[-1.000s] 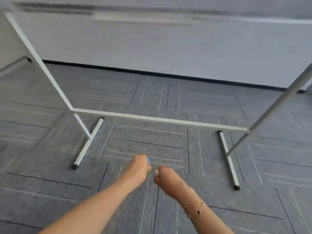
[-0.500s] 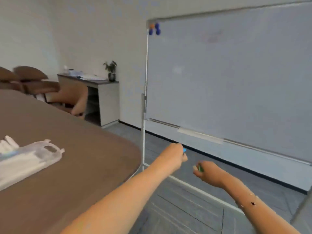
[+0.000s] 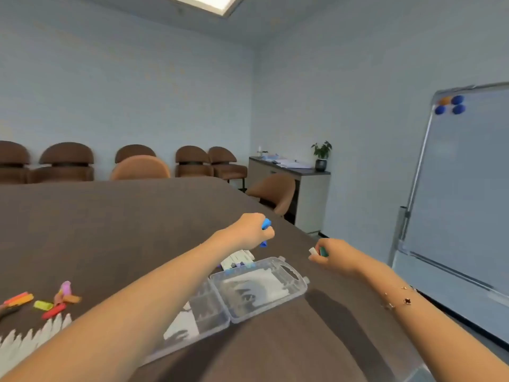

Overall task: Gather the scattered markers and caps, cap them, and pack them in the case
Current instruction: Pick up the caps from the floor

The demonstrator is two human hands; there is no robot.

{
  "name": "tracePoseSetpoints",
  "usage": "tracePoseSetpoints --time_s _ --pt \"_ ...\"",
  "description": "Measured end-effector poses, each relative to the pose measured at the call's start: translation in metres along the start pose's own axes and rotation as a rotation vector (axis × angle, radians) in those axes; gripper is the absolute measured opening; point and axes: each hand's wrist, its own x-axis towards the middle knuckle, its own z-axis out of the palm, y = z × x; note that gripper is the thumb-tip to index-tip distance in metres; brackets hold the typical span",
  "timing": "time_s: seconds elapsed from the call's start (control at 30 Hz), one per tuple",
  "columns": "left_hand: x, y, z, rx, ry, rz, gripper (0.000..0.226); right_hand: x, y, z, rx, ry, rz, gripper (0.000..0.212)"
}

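Note:
My left hand (image 3: 252,228) is curled round a blue marker piece (image 3: 265,230) above the brown table (image 3: 110,230). My right hand (image 3: 334,256) pinches a small green and white marker piece (image 3: 319,251) just past the table's right edge. Below and between the hands lies the clear plastic case (image 3: 261,288), open flat, with several white markers (image 3: 237,260) at its far side. Loose coloured caps (image 3: 52,300) lie at the left, and a row of white marker bodies (image 3: 33,334) sits at the bottom left. My left forearm hides part of the case.
Brown chairs (image 3: 66,161) line the far wall and the table's far side. A whiteboard on a stand (image 3: 462,188) is at the right, with magnets at its top corner. A cabinet with a potted plant (image 3: 321,155) stands in the corner.
The view swung up from the floor under the whiteboard stand and left to the table. Both hands kept their pieces and now hover by the open case.

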Motion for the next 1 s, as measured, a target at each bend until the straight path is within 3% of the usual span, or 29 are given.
tracePoseSetpoints --time_s 0.2,0.43,0.63,1.0 --pt "0.023 -0.131 -0.064 0.049 0.071 -0.132 0.033 0.098 -0.081 0.026 0.065 -0.030 -0.120 0.020" --pt "0.057 -0.223 -0.060 0.005 0.061 -0.180 0.031 0.203 -0.133 0.055 0.006 -0.075 -0.267 0.020" --pt "0.126 -0.264 -0.022 -0.012 0.088 -0.146 0.027 0.287 -0.148 0.093 -0.030 -0.131 -0.370 0.028" --pt "0.182 -0.291 0.025 0.130 0.152 -0.008 0.015 0.340 -0.132 0.157 0.261 -0.200 -0.394 0.023"
